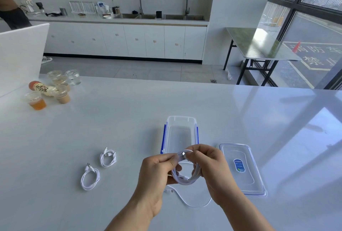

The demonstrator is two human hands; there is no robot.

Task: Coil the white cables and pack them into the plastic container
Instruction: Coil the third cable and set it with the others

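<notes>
Office pantry/kitchenette: long counter with two sinks, gooseneck faucets, white cabinets, dish rack, folding table.

Large white Chinese characters are painted on the road outside the window: "消防车" in the upper row and "禁止" just below it, inside yellow lines. Well left of the road, a bottle lying among cups carries dark Chinese script, and the lid bears a blue sticker; both seem too blurred to read.
</notes>
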